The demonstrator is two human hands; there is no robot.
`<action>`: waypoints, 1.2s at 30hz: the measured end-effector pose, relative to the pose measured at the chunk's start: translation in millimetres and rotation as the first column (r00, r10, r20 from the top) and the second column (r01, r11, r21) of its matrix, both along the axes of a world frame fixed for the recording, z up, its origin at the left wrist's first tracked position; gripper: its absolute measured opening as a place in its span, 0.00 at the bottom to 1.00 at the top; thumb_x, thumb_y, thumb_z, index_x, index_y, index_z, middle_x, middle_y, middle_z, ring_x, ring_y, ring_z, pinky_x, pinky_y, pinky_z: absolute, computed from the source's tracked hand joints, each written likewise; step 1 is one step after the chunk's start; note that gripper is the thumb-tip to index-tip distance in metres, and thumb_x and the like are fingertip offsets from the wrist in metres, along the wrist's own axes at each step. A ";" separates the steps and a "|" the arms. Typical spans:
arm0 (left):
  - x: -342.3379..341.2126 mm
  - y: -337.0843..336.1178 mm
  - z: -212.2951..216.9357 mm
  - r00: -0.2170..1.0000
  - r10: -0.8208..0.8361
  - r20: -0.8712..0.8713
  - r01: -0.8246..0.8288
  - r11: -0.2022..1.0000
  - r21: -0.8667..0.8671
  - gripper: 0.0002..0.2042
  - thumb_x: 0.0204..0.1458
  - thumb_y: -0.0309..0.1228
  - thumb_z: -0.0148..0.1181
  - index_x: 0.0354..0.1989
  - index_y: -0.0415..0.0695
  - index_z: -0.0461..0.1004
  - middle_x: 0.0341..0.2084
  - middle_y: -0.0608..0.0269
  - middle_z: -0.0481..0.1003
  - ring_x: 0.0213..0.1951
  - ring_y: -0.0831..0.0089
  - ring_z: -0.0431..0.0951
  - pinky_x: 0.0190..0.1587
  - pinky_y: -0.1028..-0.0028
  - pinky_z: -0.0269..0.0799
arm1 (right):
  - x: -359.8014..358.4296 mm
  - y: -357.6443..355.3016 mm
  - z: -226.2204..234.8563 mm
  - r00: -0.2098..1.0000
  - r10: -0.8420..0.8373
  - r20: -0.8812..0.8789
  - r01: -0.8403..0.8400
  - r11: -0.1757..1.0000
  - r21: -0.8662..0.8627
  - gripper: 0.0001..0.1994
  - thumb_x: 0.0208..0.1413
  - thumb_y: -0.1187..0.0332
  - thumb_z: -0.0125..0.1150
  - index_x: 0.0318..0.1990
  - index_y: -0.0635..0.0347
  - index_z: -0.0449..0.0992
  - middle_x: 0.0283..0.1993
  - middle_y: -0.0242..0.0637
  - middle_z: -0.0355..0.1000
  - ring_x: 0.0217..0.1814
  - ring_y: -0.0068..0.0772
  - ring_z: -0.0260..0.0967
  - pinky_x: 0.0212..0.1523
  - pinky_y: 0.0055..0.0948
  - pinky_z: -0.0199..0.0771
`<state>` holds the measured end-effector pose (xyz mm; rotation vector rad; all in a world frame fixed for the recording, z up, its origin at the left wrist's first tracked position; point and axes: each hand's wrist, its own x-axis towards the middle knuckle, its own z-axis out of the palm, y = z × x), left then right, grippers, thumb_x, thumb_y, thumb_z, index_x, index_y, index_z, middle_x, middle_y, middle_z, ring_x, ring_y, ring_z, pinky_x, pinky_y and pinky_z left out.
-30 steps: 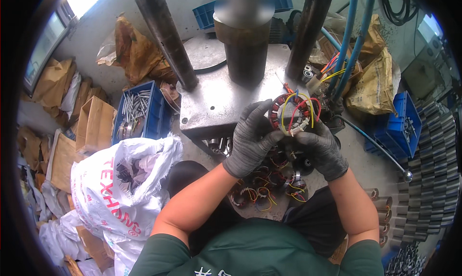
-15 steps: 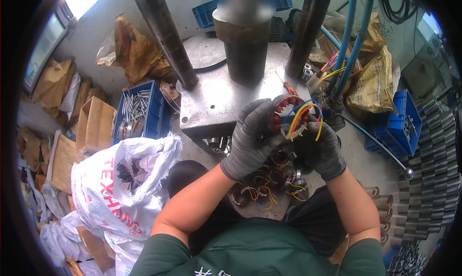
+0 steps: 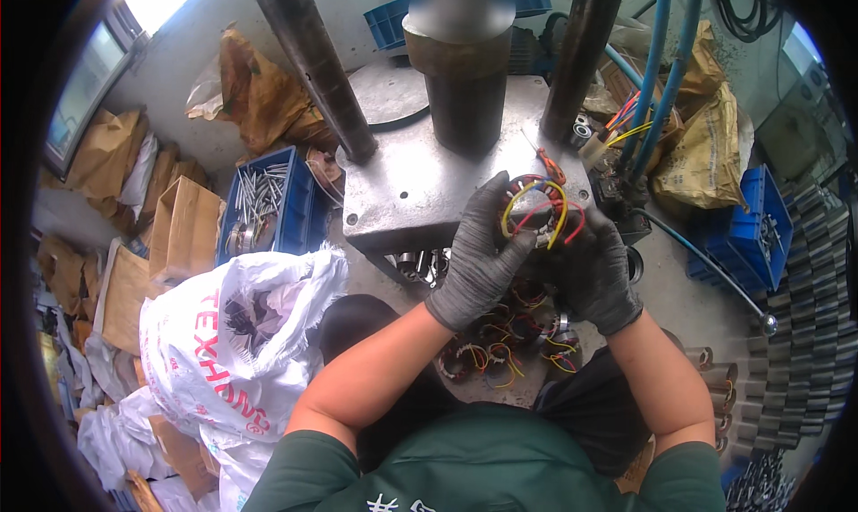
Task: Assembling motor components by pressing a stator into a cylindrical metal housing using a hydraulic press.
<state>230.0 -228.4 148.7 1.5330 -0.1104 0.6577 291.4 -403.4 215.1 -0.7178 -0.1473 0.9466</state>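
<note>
A ring-shaped motor stator (image 3: 542, 193) with red windings and loose yellow, red and blue lead wires is held up in front of the metal press table (image 3: 384, 213). My left hand (image 3: 483, 262), in a grey glove, is closed on its left side, with the thumb near the lower rim. My right hand (image 3: 605, 275), gloved too, is curled at its right side below the red wire; its fingertips are dark and partly hidden. Below my hands, several more stators (image 3: 483, 356) with coloured wires lie between my knees.
A thick press ram (image 3: 469, 101) stands between two steel columns (image 3: 313, 65). Left are a blue bin (image 3: 299, 217) of metal rods and an open white woven sack (image 3: 206, 342). On the right are a blue bin (image 3: 746, 235), a ball-ended lever (image 3: 769, 323) and stacked dark cylinders (image 3: 795, 306).
The stator has turned in my hands, and its wires now loop across its front. My left hand has shifted slightly right, and my right hand's fingers sit lower around the side.
</note>
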 end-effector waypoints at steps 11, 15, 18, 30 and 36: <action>-9.9 2.9 29.5 0.993 0.064 0.096 -0.113 0.705 0.700 0.39 0.48 0.20 0.59 0.75 0.42 0.59 0.68 0.43 0.64 0.64 0.44 0.67 0.71 0.52 0.58 | 12.2 -1.5 -18.6 0.990 0.071 -0.121 -0.083 0.992 -0.099 0.31 0.64 0.37 0.59 0.61 0.53 0.76 0.56 0.39 0.79 0.55 0.38 0.80 0.56 0.45 0.83; -8.9 -1.7 31.1 0.994 0.097 0.043 -0.096 0.654 0.751 0.42 0.43 0.19 0.57 0.75 0.39 0.57 0.65 0.42 0.65 0.63 0.44 0.66 0.71 0.52 0.56 | 5.0 0.1 -16.7 0.996 0.093 -0.003 -0.093 0.986 -0.138 0.26 0.64 0.49 0.65 0.63 0.54 0.74 0.54 0.36 0.78 0.54 0.36 0.79 0.55 0.42 0.84; -4.9 2.4 31.7 0.991 0.113 -0.071 -0.017 0.640 0.768 0.43 0.43 0.19 0.56 0.75 0.38 0.55 0.62 0.41 0.65 0.61 0.43 0.66 0.71 0.52 0.57 | 8.6 -2.5 -26.0 0.992 0.091 0.092 -0.069 0.975 -0.212 0.24 0.63 0.57 0.68 0.64 0.55 0.73 0.53 0.35 0.78 0.53 0.32 0.78 0.53 0.38 0.83; -4.8 15.7 9.1 0.976 -0.106 -0.192 0.167 0.927 0.335 0.34 0.62 0.30 0.65 0.75 0.43 0.59 0.61 0.53 0.65 0.65 0.65 0.67 0.67 0.66 0.69 | 8.4 -1.2 -39.5 0.944 0.004 0.330 0.110 0.939 -0.327 0.21 0.65 0.66 0.66 0.63 0.59 0.73 0.52 0.35 0.78 0.53 0.29 0.78 0.55 0.33 0.82; 2.0 17.6 5.1 0.961 -0.168 -0.221 0.193 0.976 0.101 0.27 0.59 0.22 0.65 0.68 0.42 0.69 0.55 0.60 0.71 0.59 0.70 0.74 0.62 0.71 0.73 | 0.8 -2.1 -26.9 0.972 0.028 0.235 0.038 0.962 -0.269 0.23 0.63 0.66 0.66 0.65 0.59 0.72 0.55 0.36 0.76 0.55 0.28 0.76 0.55 0.31 0.81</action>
